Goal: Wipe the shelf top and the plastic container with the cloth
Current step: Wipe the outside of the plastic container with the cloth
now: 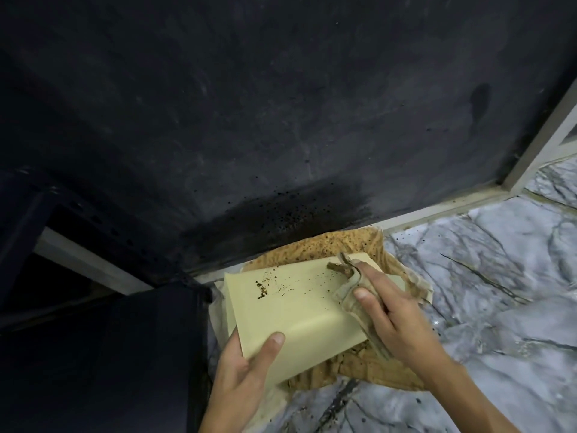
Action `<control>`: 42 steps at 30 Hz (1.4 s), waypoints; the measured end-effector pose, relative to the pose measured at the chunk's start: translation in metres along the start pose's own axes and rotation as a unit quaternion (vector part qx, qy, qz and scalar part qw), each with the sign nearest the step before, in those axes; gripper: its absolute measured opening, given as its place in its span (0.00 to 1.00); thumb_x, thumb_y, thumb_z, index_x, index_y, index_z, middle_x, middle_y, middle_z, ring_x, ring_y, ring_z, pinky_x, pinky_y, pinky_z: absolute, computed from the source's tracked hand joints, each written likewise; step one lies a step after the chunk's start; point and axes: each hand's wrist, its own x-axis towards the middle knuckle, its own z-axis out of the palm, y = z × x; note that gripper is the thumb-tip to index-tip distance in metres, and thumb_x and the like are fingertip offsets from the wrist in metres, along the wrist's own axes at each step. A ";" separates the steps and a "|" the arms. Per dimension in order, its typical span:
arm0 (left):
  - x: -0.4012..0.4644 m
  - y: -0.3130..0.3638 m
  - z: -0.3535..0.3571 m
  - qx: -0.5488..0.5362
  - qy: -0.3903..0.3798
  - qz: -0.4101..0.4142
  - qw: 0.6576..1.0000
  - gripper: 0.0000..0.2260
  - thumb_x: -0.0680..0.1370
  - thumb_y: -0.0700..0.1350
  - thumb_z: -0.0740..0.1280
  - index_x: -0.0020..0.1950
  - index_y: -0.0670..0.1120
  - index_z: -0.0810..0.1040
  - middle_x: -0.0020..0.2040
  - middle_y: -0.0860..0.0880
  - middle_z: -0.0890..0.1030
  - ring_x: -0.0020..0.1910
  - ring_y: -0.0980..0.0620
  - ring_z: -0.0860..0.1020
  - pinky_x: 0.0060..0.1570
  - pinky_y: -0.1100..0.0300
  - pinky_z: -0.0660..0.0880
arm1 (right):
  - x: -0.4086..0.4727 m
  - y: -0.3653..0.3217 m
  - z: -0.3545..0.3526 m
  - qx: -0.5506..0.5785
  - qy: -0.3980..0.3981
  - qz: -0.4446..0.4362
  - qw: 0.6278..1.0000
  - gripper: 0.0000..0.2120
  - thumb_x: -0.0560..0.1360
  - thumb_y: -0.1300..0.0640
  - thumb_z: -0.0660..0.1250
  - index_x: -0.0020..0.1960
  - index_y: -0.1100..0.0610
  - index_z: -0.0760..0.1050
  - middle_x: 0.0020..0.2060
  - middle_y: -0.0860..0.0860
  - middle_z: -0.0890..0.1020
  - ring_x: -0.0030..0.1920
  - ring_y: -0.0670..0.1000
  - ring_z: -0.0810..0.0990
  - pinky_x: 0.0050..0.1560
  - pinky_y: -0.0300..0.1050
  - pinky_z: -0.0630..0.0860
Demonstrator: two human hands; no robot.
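Observation:
A pale yellow plastic container [293, 307] is held tilted in front of me, its flat side up, with brown crumbs scattered on it. My left hand [246, 370] grips its near lower corner, thumb on top. My right hand [396, 320] presses a bunched beige cloth [352, 295] against the container's right edge. The dark shelf top [249, 120] fills the upper view, dusty, with a darker wet patch and black specks near its front edge.
A brown speckled cloth or mat [343, 245] lies under the container on the grey marble floor [484, 276]. A pale frame edge [452, 204] runs along the shelf's right side. A dark shelf post [156, 339] stands at the left.

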 end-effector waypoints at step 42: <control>0.003 -0.011 -0.003 0.051 -0.018 0.048 0.997 0.27 0.76 0.48 0.74 0.75 0.57 0.74 0.67 0.57 0.83 0.66 0.59 0.80 0.57 0.67 0.79 | 0.050 -0.047 0.074 -0.229 -0.237 -0.105 0.938 0.28 0.79 0.31 0.40 0.77 0.33 0.46 0.79 0.40 0.52 0.78 0.51 0.42 0.74 0.58 0.38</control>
